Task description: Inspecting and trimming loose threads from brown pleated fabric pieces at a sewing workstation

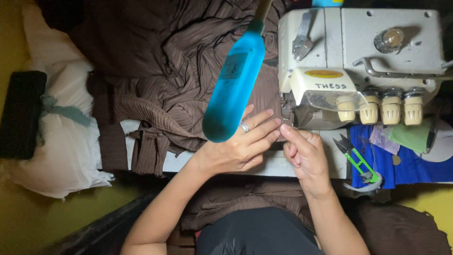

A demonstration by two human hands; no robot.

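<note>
The fingers of the left hand point(240, 146) lie flat and close together, pressing the brown ribbed fabric point(188, 85) down on the white machine bed point(278, 165); a ring sits on one finger. The fingertips point toward the needle area of the cream overlock sewing machine point(358, 56). The right hand point(306, 153) is curled, thumb and forefinger pinched narrowly at the fabric edge just beside the presser foot; whether cloth lies between them cannot be told. The two hands are almost touching.

The fabric runs from under the left hand up and leftward in a bunched pile behind the machine bed, with more of it gathered in the person's lap. A bright blue lamp-shaped object point(234, 82) hangs in front of the camera, above the left hand. To the right, green thread snips point(358, 160) rest on a blue cloth point(415, 167). Four cream tension knobs point(380, 111) line the machine front. A white bundle point(66, 137) lies at far left.
</note>
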